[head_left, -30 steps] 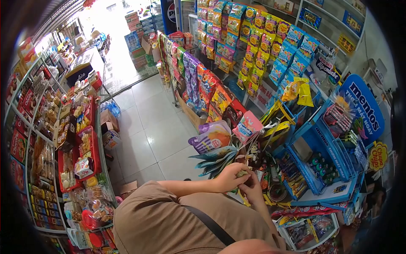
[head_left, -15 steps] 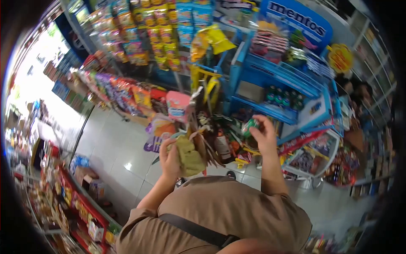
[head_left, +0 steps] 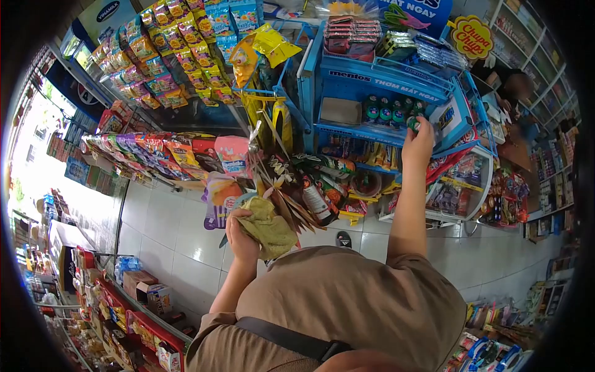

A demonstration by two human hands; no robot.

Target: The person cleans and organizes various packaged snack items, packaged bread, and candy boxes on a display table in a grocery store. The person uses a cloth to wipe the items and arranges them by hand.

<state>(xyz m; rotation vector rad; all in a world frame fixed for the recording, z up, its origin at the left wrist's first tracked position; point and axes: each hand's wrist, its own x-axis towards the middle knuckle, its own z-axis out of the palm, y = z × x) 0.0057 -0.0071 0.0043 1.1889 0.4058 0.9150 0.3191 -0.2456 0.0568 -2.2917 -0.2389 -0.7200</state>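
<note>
My left hand [head_left: 240, 234] is closed around a crumpled yellow-green cloth [head_left: 273, 229], held low in front of my body. My right hand [head_left: 419, 144] reaches forward to a blue Mentos display rack [head_left: 353, 129]. Its fingers are wrapped round a small green bottle [head_left: 413, 123] at the right end of a shelf. Several similar green bottles [head_left: 385, 113] stand on that shelf beside it. An open cardboard-coloured box [head_left: 341, 111] sits to their left.
Hanging candy packets [head_left: 192, 46] fill the back left. Snack bags [head_left: 180, 152] line a rack below them, with a pink bag [head_left: 232, 154] near my left hand. A clear-sided bin [head_left: 465, 180] stands right. A person [head_left: 511, 84] is behind the display.
My right hand has moved forward and right, carrying the small green bottle from in front of the rack onto its shelf. My left hand has shifted slightly left with the cloth.
</note>
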